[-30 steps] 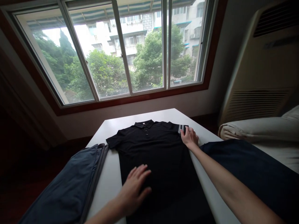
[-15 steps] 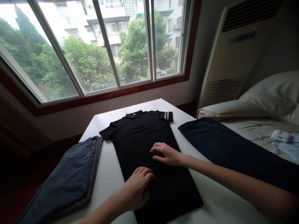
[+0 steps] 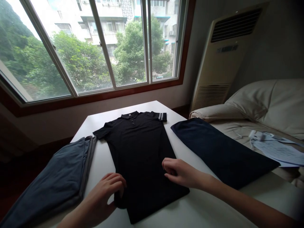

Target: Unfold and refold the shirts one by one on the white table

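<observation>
A black polo shirt (image 3: 140,148) lies face up on the white table (image 3: 209,205), collar toward the window, with its right side folded in to a straight edge. My left hand (image 3: 104,193) sits at the shirt's lower left edge, fingers curled round the cloth, which lifts a little there. At the shirt's lower right edge my right hand (image 3: 179,172) is closed, fingers pinched on the fabric.
Folded blue-grey garments (image 3: 54,183) lie at the table's left edge. A dark navy cloth (image 3: 220,152) spreads from the table onto the bed at right, near a pillow (image 3: 268,104) and papers (image 3: 277,150). A standing air conditioner (image 3: 220,60) and a window (image 3: 95,47) are behind.
My right hand came back from the far sleeve to the shirt's lower right edge. My left hand slid from the shirt's middle to its lower left edge and curled. The view turned right.
</observation>
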Action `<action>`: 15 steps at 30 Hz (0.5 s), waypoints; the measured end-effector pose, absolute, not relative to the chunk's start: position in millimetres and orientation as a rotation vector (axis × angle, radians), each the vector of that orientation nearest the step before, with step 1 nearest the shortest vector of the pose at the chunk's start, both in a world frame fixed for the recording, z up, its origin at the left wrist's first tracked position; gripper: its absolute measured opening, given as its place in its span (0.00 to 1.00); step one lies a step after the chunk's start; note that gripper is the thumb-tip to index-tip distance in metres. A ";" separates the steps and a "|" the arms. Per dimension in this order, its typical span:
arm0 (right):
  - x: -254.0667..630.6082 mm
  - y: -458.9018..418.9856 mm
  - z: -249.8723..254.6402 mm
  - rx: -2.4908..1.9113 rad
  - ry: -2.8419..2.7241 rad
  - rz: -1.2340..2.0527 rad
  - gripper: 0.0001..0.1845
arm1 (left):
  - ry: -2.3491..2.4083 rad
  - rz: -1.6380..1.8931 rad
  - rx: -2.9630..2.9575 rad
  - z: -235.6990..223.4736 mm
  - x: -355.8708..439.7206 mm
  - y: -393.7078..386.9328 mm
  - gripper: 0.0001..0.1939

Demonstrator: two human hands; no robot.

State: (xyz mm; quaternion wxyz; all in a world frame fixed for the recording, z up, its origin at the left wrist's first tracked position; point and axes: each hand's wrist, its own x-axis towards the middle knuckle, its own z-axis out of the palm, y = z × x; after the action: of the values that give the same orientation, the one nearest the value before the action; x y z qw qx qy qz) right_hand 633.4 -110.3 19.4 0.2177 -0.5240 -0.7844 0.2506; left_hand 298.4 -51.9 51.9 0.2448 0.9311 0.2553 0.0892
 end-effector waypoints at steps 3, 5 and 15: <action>636.6 -114.6 16.0 -1.462 -2.009 0.840 0.08 | 0.807 0.164 2.518 46.4 276.2 -59.1 0.16; 634.1 -113.9 13.1 -1.428 -1.997 0.884 0.16 | 0.881 0.098 2.513 40.3 267.5 -62.4 0.15; 649.9 -122.8 38.1 -1.484 -1.831 0.714 0.15 | 0.998 0.133 2.481 31.3 231.1 -77.2 0.17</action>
State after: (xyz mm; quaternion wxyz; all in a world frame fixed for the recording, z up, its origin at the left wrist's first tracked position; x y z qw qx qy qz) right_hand 649.9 -122.8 38.1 0.3328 -0.5682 -0.7011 0.2734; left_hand 231.1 -77.2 31.3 0.2301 0.9017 0.3628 0.0483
